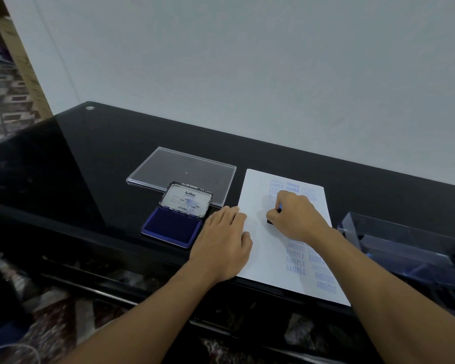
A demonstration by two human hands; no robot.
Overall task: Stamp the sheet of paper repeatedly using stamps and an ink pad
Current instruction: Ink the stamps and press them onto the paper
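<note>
A white sheet of paper lies on the black glass table, printed with several blue SAMPLE and FRAGILE marks. My right hand grips a small dark stamp and holds it down on the middle of the sheet; most of the stamp is hidden by my fingers. My left hand lies flat across the sheet's left edge. An open blue ink pad with its lid raised sits just left of my left hand.
A clear plastic lid lies flat behind the ink pad. A clear plastic box stands at the right edge of the table beside the paper. A white wall rises behind the table. Patterned carpet shows below the front edge.
</note>
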